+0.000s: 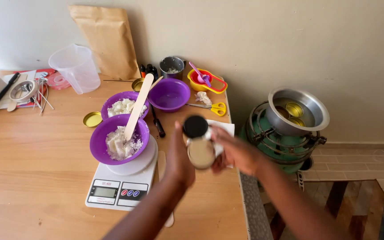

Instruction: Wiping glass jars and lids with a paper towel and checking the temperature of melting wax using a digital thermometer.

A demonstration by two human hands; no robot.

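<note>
left hand [179, 158] and right hand [234, 153] clasp small jar [200, 149] with black lid, frame centre | purple bowl [118, 138] of white flakes on scale [121, 182], left of centre

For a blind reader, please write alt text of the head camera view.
Two hands, left hand and right hand, hold a small jar with a black lid above a wooden table. Beside it, a purple bowl of white flakes with a wooden stick sits on a white kitchen scale; a metal pot rests on a green stove at right.
</note>
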